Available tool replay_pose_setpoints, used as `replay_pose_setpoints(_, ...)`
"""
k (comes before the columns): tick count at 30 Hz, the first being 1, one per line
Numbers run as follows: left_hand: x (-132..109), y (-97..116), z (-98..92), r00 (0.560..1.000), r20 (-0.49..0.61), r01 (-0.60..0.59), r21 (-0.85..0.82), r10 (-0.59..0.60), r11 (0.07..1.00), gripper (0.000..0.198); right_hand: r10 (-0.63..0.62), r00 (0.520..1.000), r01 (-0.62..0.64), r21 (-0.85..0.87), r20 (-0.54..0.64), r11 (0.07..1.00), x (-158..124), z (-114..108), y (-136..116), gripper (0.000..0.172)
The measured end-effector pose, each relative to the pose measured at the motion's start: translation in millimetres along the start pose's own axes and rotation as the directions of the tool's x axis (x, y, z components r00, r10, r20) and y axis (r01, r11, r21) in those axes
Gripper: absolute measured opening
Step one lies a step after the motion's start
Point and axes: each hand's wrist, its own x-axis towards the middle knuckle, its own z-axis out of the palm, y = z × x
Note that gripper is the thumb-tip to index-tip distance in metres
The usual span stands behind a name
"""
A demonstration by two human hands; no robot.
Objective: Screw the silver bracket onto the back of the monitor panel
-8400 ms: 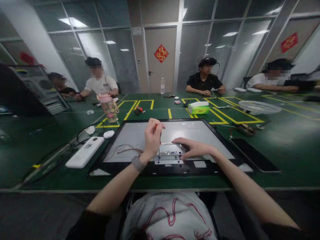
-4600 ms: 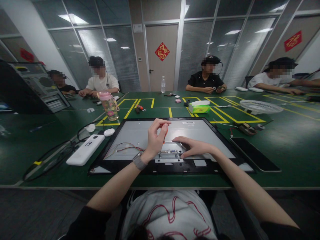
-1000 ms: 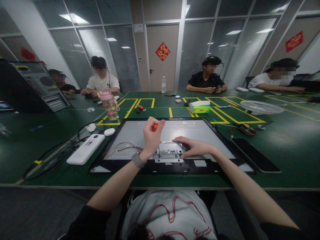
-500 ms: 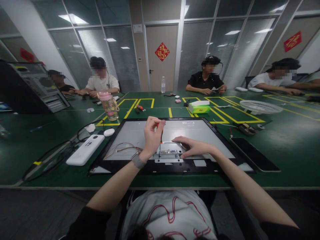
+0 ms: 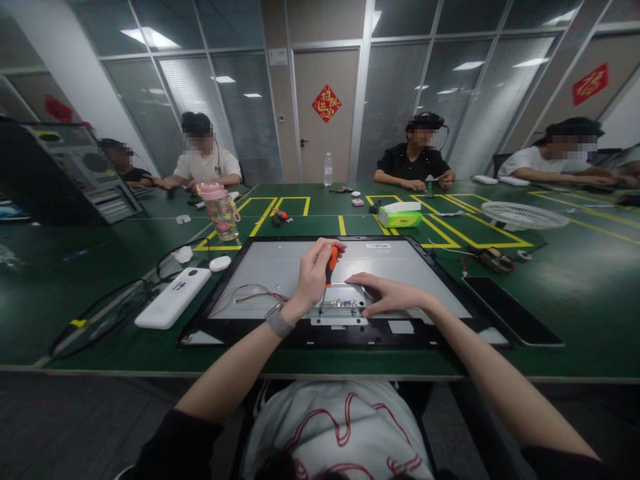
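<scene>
The left hand [image 5: 314,272] has rolled a touch to the right since half a second ago, and more of the orange grip of the screwdriver [image 5: 331,257] shows now above the fingers. Starting far left, a dark case [image 5: 75,173] stands at the edge of the green table [image 5: 575,280]; black cables [image 5: 107,310] loop in front of it; a white box [image 5: 173,298] lies just beside the panel [image 5: 280,263]; a pink-lidded bottle [image 5: 220,213] stands behind, near a yellow line. On to the panel itself, lying flat in its black frame right in front of the person; thin red wires [image 5: 250,295] trail across its near left part. The left hand is closed around the screwdriver's grip, thumb and fingers pinching it; the tool is nearly upright, its tip down at the left end of the plate [image 5: 340,308]. That small metal plate sits at the panel's near edge, middle. The right hand [image 5: 387,297] lies flat on the plate's right end, fingers spread, gripping nothing. Further right, a green tissue box [image 5: 399,215] stands beyond the panel; a black slab [image 5: 510,310] lies beside the frame; a white fan guard [image 5: 517,215] rests well apart. Co-workers sit along the far side, their hands at their own places.
</scene>
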Motion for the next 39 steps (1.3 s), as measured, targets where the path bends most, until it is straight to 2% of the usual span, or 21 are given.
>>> replay_pose_setpoints(2, 5, 7, -5.8, 0.993, 0.110, 0.047, -0.043, -0.042, 0.998, 0.037, 0.000, 1.000, 0.000, -0.005, -0.002, 1.000, 0, 0, 1, 0.085)
replay_pose_setpoints(3, 8, 11, -10.6, 0.971, 0.231, 0.071, -0.017, -0.065, 0.997, 0.036, 0.001, 1.000, -0.001, -0.006, -0.003, 1.000, 0, 0, 1, 0.085)
replay_pose_setpoints(4, 12, 17, -16.4, 0.924, 0.369, 0.093, 0.024, -0.095, 0.995, 0.034, 0.002, 1.000, -0.002, -0.006, -0.001, 1.000, 0, 0, 1, 0.085)
replay_pose_setpoints(5, 16, 21, -22.5, 0.879, 0.461, 0.103, 0.062, -0.120, 0.993, 0.032, 0.004, 1.000, -0.004, -0.006, 0.001, 1.000, 0, 0, 1, 0.084)
replay_pose_setpoints(6, 20, 25, -28.4, 0.846, 0.515, 0.105, 0.094, -0.139, 0.990, 0.032, 0.006, 1.000, -0.006, -0.005, 0.004, 1.000, 0, 0, 0, 0.084)
replay_pose_setpoints(7, 24, 28, -33.6, 0.839, 0.525, 0.093, 0.121, -0.144, 0.988, 0.030, 0.010, 1.000, -0.010, -0.004, 0.006, 1.000, 0, -1, -1, 0.084)
replay_pose_setpoints(9, 28, 29, -40.2, 0.874, 0.476, 0.011, 0.174, -0.094, 0.985, 0.024, 0.020, 1.000, -0.020, 0.001, 0.010, 1.000, -1, -1, -3, 0.084)
replay_pose_setpoints(12, 30, 24, -41.5, 0.939, 0.345, -0.120, 0.298, 0.010, 0.947, 0.021, 0.029, 1.000, -0.029, 0.009, 0.013, 1.000, -1, -2, -4, 0.085)
replay_pose_setpoints(14, 29, 21, -40.1, 0.947, 0.315, -0.162, 0.317, 0.057, 0.934, 0.028, 0.027, 1.000, -0.027, 0.014, 0.015, 1.000, -1, -2, -4, 0.085)
replay_pose_setpoints(16, 28, 21, -39.4, 0.937, 0.347, -0.145, 0.271, 0.044, 0.952, 0.034, 0.024, 1.000, -0.025, 0.012, 0.015, 1.000, -1, -2, -3, 0.085)
replay_pose_setpoints(20, 27, 22, -39.2, 0.918, 0.390, 0.007, 0.161, -0.071, 0.987, 0.032, 0.038, 0.999, -0.038, 0.002, 0.015, 0.999, -1, -2, -2, 0.087)
replay_pose_setpoints(24, 26, 19, -37.4, 0.958, 0.286, -0.054, 0.205, -0.007, 0.977, 0.022, 0.046, 0.999, -0.047, 0.010, 0.016, 0.999, -1, -1, -2, 0.088)
replay_pose_setpoints(26, 27, 17, -36.9, 0.965, 0.261, -0.076, 0.226, 0.015, 0.971, 0.026, 0.045, 0.999, -0.045, 0.013, 0.014, 0.999, -1, -1, -2, 0.088)
replay_pose_setpoints(28, 28, 15, -37.1, 0.953, 0.303, -0.041, 0.185, -0.017, 0.982, 0.034, 0.045, 0.999, -0.045, 0.014, 0.012, 0.999, -2, -1, -2, 0.088)
replay_pose_setpoints(31, 28, 14, -37.8, 0.913, 0.397, 0.081, 0.052, -0.095, 0.995, 0.035, 0.043, 0.999, -0.043, 0.007, 0.010, 0.999, -2, -2, -2, 0.087)
replay_pose_setpoints(34, 27, 13, -37.4, 0.904, 0.402, 0.158, 0.006, -0.147, 0.987, 0.034, 0.035, 0.999, -0.034, -0.003, 0.018, 0.999, -2, -2, -3, 0.085)
replay_pose_setpoints(36, 26, 13, -36.7, 0.915, 0.379, 0.138, 0.029, -0.138, 0.990, 0.030, 0.035, 0.999, -0.035, -0.001, 0.023, 0.999, -2, -2, -3, 0.085)
replay_pose_setpoints(39, 27, 13, -36.3, 0.941, 0.333, 0.040, 0.078, -0.064, 0.996, 0.022, 0.045, 0.999, -0.045, 0.003, 0.021, 0.999, -2, -2, -4, 0.087)
